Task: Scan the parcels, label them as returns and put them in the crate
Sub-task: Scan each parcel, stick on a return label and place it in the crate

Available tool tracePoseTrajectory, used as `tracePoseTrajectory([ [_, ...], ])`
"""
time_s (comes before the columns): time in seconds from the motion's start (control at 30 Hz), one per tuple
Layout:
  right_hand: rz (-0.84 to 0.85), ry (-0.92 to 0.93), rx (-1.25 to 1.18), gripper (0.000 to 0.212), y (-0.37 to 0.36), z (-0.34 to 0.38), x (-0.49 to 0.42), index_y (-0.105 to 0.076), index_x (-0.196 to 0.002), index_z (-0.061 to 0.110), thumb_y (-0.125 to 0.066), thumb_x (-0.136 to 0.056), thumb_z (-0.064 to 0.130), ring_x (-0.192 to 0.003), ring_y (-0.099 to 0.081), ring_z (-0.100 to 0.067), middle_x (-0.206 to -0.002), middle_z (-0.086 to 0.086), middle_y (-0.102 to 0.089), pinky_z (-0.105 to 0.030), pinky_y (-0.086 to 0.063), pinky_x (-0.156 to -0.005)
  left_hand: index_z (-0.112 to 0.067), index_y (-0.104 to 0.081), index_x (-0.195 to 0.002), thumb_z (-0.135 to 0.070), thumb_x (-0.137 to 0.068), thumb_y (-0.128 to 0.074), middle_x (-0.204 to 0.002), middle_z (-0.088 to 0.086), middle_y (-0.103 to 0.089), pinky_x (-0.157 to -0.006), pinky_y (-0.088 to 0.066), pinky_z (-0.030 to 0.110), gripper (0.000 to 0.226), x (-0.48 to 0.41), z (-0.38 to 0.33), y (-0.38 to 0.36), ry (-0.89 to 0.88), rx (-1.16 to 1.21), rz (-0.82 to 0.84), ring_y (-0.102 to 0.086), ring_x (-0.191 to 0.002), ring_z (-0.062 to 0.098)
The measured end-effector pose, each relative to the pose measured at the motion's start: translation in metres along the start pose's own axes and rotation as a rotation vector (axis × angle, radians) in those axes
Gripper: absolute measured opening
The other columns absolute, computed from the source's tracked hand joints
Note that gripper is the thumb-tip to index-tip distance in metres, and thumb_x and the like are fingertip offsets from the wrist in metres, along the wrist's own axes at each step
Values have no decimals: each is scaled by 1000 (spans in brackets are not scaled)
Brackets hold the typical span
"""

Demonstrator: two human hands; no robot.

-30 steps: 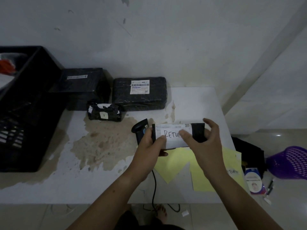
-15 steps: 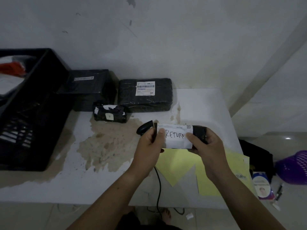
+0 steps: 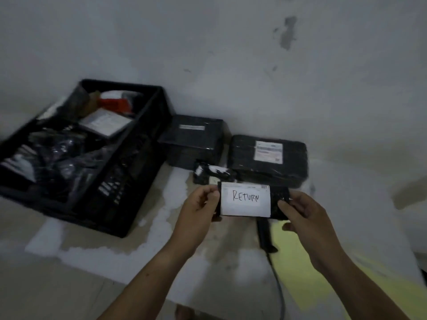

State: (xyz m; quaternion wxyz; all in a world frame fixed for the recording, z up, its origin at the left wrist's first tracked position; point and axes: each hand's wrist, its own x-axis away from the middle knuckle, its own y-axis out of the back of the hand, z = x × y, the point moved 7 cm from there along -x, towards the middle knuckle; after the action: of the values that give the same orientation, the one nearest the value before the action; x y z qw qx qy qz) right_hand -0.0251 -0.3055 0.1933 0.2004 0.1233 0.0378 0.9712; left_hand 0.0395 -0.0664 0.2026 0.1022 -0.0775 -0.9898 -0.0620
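wall: grey-white plaster wall (image 3: 208, 54), matte, scuffed, with dark chips.
table: white flat tabletop (image 3: 342, 204), finish worn to a rough brown patch mid-surface.
crate: one black plastic crate (image 3: 131, 172), rectangular with slotted walls, at table left. It holds dark glossy-wrapped parcels, count unclear.
held parcel: one small black rectangular parcel (image 3: 277, 192), held in the air over the table, right of the crate and not in it.
label: one white paper label (image 3: 245, 199) across its face, handwritten "RETURN".
left hand: left hand (image 3: 198, 204) pinches the parcel's left end.
right hand: right hand (image 3: 305, 218) has its fingers curled round the right end, gripping.
parcels on table: three near the wall.
- black flat box (image 3: 191, 137)
- black film-wrapped block (image 3: 268, 158) with a white shipping label
- small crumpled black bundle (image 3: 210, 173) in front, between the other two
scanner: one black handheld scanner (image 3: 265, 236), matte, cabled, lying on the table below the held parcel.
paper: pale yellow sheets (image 3: 300, 262), blurred, count unclear.
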Motion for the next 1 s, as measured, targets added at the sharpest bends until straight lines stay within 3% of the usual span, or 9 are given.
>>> tracePoseTrajectory([
  [0.13,127,64,-10,28,-119,41,-15,-60,-113,26,-70,-91,14,-79,-73,-11,-97,4,-77,-33,-58,-63,-20,-68,-106,-7,-98,-60,-87,-5,-70,-64,-54,19,17,-12,-25,130,-105,-64,-158,-65,-75,6],
  [0.3,310,195,-11,31,-280,96,-28,-47,-104,26,-68,-91,8,-78,-73,-16,-93,0,-76,-37,-59,-61,-24,-68,-98,-10,-95,-66,-90,-5,-74,-69,-58,27,15,-18,-47,280,-191,-209,-386,-72,-81,14],
  [0.4,425,325,114,24,-363,126,-34,-53,-94,32,-69,-92,14,-84,-70,-10,-94,2,-71,-25,-56,-64,-25,-68,-94,-13,-92,-71,-85,-9,-74,-64,-54,17,12,-21,-49,351,-210,-305,-537,-70,-76,7],
  [0.5,525,433,294,20,-426,142,-35,-56,-97,35,-69,-91,21,-87,-70,-9,-99,8,-66,-30,-59,-74,-22,-69,-95,-14,-91,-71,-85,-11,-73,-64,-50,10,9,-31,-38,404,-187,-400,-623,-68,-77,0],
  [0.6,611,506,453,22,-467,143,-29,-56,-101,33,-71,-88,24,-73,-66,-4,-85,8,-64,-25,-56,-67,-23,-69,-92,-12,-88,-70,-84,-13,-71,-64,-49,12,12,-46,-23,443,-159,-570,-624,-66,-76,0],
  [0.73,653,603,691,26,-506,125,-23,-57,-97,36,-75,-81,44,-80,-64,0,-83,13,-68,-27,-55,-75,-27,-71,-91,-14,-84,-71,-86,-11,-70,-87,-50,38,15,-66,-2,483,-125,-864,-609,-67,-86,13],
  [0.8,634,665,765,29,-520,118,-20,-61,-99,36,-73,-78,52,-86,-63,-3,-86,14,-69,-29,-53,-78,-30,-70,-88,-25,-89,-59,-86,-12,-67,-96,-37,40,12,-75,6,494,-87,-937,-577,-63,-97,15],
  [0.9,635,781,871,31,-537,112,-9,-66,-105,36,-69,-79,53,-97,-55,-10,-88,17,-68,-30,-45,-86,-31,-62,-73,-40,-87,-32,-81,-9,-63,-98,-22,35,35,-86,21,502,-1,-1008,-502,-52,-117,16],
  [1.0,662,853,935,29,-542,110,-1,-67,-111,37,-67,-84,47,-101,-46,-15,-90,16,-66,-33,-38,-91,-30,-52,-67,-42,-84,-27,-73,-8,-55,-96,-19,35,32,-88,21,500,17,-1005,-485,-50,-115,20],
])
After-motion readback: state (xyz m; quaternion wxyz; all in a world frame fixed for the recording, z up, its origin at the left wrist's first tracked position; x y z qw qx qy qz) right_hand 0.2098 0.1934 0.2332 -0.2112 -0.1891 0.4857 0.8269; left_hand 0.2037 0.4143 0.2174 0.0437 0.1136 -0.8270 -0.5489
